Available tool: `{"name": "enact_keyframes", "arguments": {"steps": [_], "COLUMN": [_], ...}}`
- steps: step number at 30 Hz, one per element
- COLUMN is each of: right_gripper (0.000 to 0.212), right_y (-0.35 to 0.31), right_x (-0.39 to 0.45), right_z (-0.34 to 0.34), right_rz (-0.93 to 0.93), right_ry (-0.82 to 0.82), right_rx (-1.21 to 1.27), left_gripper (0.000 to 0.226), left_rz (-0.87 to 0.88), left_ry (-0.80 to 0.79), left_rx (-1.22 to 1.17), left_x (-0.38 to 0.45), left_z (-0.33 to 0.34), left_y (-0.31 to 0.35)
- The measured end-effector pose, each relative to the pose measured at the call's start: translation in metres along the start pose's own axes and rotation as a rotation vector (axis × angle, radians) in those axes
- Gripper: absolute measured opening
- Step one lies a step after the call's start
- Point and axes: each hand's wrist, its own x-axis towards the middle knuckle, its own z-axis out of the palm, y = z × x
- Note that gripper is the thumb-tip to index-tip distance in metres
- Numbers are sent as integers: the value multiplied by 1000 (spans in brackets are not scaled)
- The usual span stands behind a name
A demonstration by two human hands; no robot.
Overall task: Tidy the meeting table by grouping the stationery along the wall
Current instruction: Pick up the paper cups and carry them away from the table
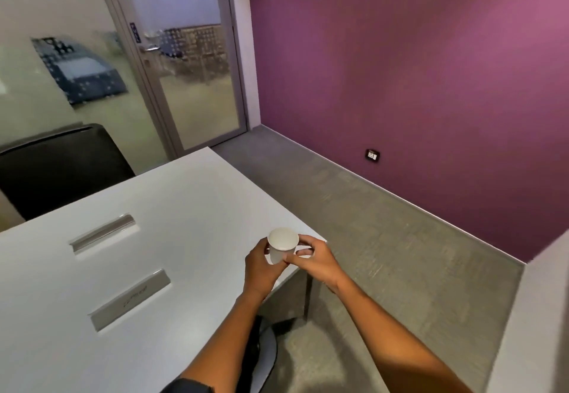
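Over the table (154, 201) corner, both hands (261, 265) (314, 261) hold a white cup (281, 246).

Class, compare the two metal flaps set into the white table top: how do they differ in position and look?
The far flap lies nearer the black chair; the near flap lies closer to the person. The far flap looks shiny, with a bright raised edge; the near flap looks duller and flatter and carries faint lettering, too blurred to read. Both are long grey strips, set at the same slant in the table.
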Motion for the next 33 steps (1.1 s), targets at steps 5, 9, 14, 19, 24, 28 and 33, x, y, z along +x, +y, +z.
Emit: {"name": "enact_keyframes", "arguments": {"steps": [5, 9, 14, 19, 24, 28, 33], "right_gripper": [65, 70, 72, 72, 62, 66, 73], "right_y": [11, 20, 24, 19, 16, 10, 12], "right_x": [44, 102, 163, 206, 240, 259, 276], "right_z": [-33, -46, -39, -8, 45, 94, 157], "right_rz": [23, 64, 81, 66, -48, -114, -190], "right_ry": [103, 130, 92, -19, -156, -306, -502], "right_rx": [-37, -49, -109, -182, -258, -320, -362], "left_gripper": [64, 66, 63, 48, 46, 68, 75], "left_rz": [15, -6, -68, -26, -38, -282, -507], "left_ry": [-41, -22, 21, 99, 179, 293, 401], "left_rx": [-25, -22, -18, -15, 92, 316, 562], "left_x": [47, 95, 146, 170, 170, 148, 120], "left_z": [46, 74, 79, 51, 4, -31, -69], "left_y": [4, -3, -15, -32, -65, -92, -122]}}
